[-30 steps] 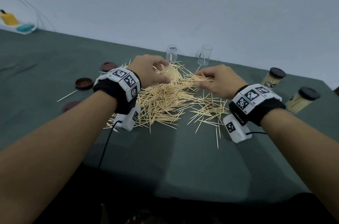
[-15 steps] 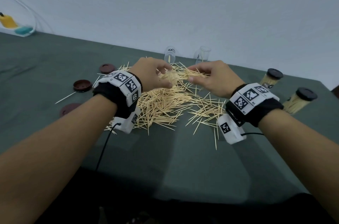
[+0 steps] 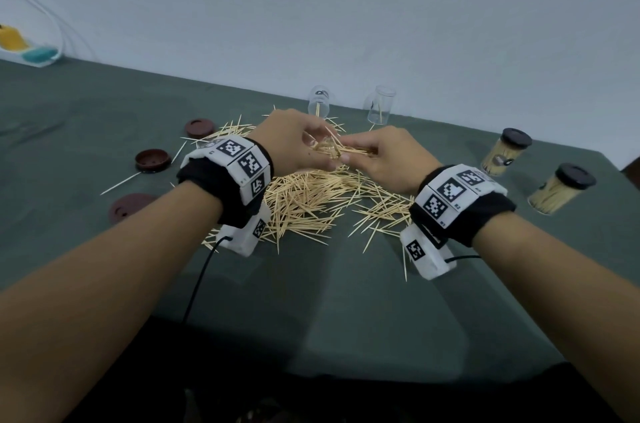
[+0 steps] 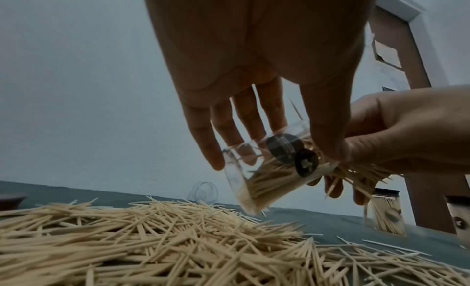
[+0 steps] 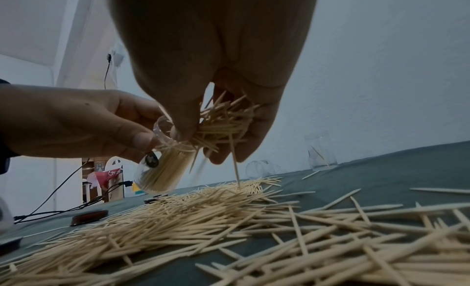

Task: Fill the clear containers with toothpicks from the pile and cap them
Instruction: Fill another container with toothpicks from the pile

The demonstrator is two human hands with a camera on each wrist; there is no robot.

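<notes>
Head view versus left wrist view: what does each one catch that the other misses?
Only the head view shows three brown lids on the left and both wristbands. Only the left wrist view shows toothpicks already stacked inside the tilted clear container and a door frame behind. Both show the left hand holding that container, the right hand feeding toothpicks in, and the pile.

Lids [image 3: 152, 161] left of pile [image 3: 311, 201]; jars [image 3: 505, 152] right

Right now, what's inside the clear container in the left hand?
Toothpicks partly fill the clear container; the right hand feeds in more. The left hand covers its mouth.
</notes>
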